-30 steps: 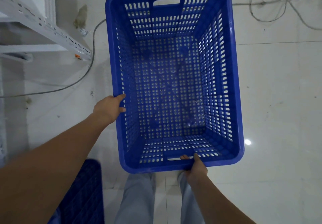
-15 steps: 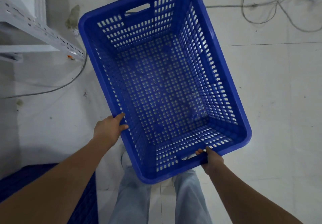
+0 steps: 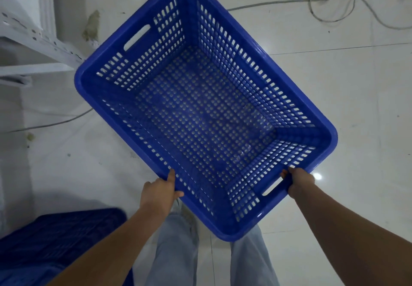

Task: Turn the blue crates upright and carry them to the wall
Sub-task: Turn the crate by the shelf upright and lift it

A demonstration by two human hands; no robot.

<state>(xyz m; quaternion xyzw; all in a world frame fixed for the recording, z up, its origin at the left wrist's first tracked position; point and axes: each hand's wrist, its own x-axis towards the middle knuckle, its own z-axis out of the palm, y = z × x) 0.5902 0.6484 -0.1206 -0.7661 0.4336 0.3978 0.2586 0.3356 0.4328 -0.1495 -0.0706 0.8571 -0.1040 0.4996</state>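
White tiled floor (image 3: pixel 334 107) lay below. I held the upright crate (image 3: pixel 200 112) above it: left hand (image 3: pixel 159 193) clamped on the long rim, right hand (image 3: pixel 299 182) curled through the end handle. It seemed light, stiff, empty.

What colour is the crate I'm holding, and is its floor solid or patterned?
Blue crate; floor perforated with round holes, clearest in the head view.

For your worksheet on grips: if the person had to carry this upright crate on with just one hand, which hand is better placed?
Probably the right hand: its fingers hook through the blue crate's end handle slot. The left hand only pinches the long rim.
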